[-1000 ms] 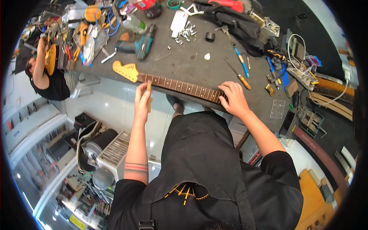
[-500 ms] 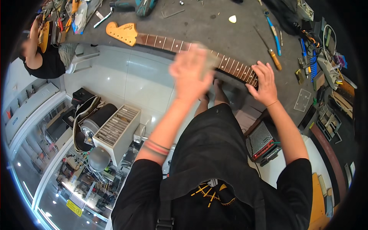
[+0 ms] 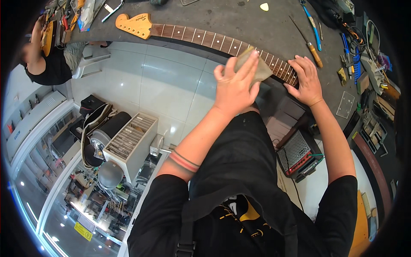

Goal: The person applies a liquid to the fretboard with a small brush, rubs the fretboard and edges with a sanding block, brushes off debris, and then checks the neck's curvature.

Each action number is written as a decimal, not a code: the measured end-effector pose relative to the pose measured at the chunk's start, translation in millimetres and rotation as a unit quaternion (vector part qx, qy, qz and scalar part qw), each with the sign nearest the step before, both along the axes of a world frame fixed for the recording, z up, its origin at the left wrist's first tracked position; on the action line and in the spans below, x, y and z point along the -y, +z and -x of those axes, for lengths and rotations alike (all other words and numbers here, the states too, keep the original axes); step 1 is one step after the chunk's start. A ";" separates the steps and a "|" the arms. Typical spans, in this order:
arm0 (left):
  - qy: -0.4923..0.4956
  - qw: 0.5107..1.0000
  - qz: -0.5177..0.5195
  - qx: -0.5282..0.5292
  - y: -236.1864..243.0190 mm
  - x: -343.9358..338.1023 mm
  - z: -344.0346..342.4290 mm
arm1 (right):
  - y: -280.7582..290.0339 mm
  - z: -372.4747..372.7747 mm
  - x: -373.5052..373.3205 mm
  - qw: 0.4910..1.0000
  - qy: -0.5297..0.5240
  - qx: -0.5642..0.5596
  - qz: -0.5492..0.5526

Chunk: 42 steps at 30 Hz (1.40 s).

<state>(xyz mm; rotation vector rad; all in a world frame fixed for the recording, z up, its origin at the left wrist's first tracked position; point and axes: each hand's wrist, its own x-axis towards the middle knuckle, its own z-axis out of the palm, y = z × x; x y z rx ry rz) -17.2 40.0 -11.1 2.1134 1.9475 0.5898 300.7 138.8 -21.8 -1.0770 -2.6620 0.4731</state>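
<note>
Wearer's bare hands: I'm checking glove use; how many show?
2: left hand holding a flat tan sheet over the brown wooden guitar neck; right hand at the neck's headless end.

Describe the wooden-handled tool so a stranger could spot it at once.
Find the dark workbench along the top, then the right hand on the guitar neck. Just beyond that hand lies a slim tool with a thin shaft. Its wooden handle sets it apart from the blue tool beside it.

Along a workbench's (image 3: 231, 21) near edge, a guitar neck (image 3: 192, 35) is lying, headstock (image 3: 133, 26) pointing left. The left hand (image 3: 236, 88) is resting over a sheet (image 3: 264, 73) on it; the right hand (image 3: 307, 82) is touching its right end, a hand tool (image 3: 314, 54) lying beyond.
</note>
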 end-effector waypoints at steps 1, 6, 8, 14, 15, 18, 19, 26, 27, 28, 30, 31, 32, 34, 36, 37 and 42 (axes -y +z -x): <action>-0.037 0.999 -0.014 -0.008 -0.7 1.2 -0.7 | 0.9 0.8 0.0 1.000 0.001 -0.001 0.000; 0.113 0.987 -0.078 -0.082 -16.3 -39.5 142.7 | 3.8 2.3 0.2 1.000 -0.008 0.003 -0.012; 0.204 0.968 -0.103 -0.102 -16.0 -43.8 139.1 | 2.9 0.4 2.0 1.000 -0.010 0.006 -0.008; 0.000 1.000 -0.014 -0.008 6.4 -14.3 1.8 | 0.0 0.6 1.4 1.000 -0.013 0.008 -0.005; 0.018 0.999 -0.027 -0.014 7.0 -28.6 36.5 | 0.3 -1.9 2.2 1.000 -0.017 0.015 -0.003; 0.176 0.970 -0.082 -0.149 -1.4 -58.1 143.1 | 3.0 1.6 1.5 1.000 -0.014 0.006 -0.007; 0.176 0.969 -0.083 -0.149 -0.6 -57.2 133.1 | 2.8 1.0 1.7 1.000 -0.014 0.006 -0.009; 0.005 1.000 -0.020 0.018 17.8 -40.5 9.4 | 0.4 1.6 1.0 1.000 -0.013 0.004 -0.006; 0.015 1.000 -0.010 0.020 18.2 -51.6 34.4 | 0.0 -1.1 2.0 1.000 -0.016 0.007 -0.004; 0.074 0.996 -0.013 -0.055 19.0 -61.1 67.9 | 0.7 -2.7 3.0 1.000 -0.021 0.009 -0.002; 0.109 0.986 -0.056 -0.111 4.5 -65.4 119.8 | 0.6 0.3 1.3 1.000 -0.013 0.006 -0.007; 0.143 0.970 -0.102 -0.167 0.2 -67.1 130.5 | 0.7 -0.1 1.6 1.000 -0.014 0.006 -0.008; 0.148 0.979 -0.009 -0.139 17.8 -69.9 92.2 | -0.9 -1.6 3.1 1.000 -0.019 0.009 -0.002; 0.080 0.996 -0.024 -0.024 20.5 -48.5 22.1 | 0.3 2.7 -1.2 1.000 -0.010 0.003 -0.009; -0.023 1.000 -0.018 0.003 20.0 -27.2 -31.8 | 1.4 3.4 -0.7 1.000 -0.008 0.000 -0.009; -0.024 1.000 -0.015 0.002 18.5 -30.4 -20.2 | 1.0 3.0 0.6 1.000 -0.009 -0.002 -0.007; 0.125 0.986 -0.022 -0.106 10.7 -62.8 114.1 | 2.6 3.1 0.3 1.000 -0.013 0.003 -0.010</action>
